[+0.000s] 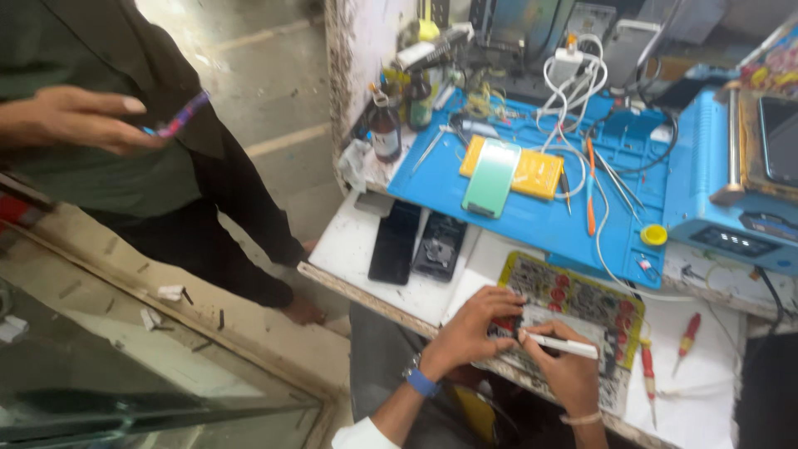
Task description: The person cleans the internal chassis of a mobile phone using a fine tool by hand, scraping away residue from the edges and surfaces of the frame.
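My left hand (472, 326) rests with bent fingers on a patterned mat (611, 309) at the near edge of the white bench, pinching something small that I cannot make out. My right hand (565, 362) grips a white pen-shaped tool (561, 342), its tip pointing at the fingertips of the left hand. A blue band sits on my left wrist. To the left of my hands lie a black phone (394, 242) and an opened phone body (440, 246).
A blue work mat (532, 218) holds a phone with a pale green screen (491, 176) on a yellow pad, tweezers and white cables. Two red screwdrivers (687, 334) lie at right. A blue machine (725, 193) stands far right. Another person (83, 116) stands at left holding a small item.
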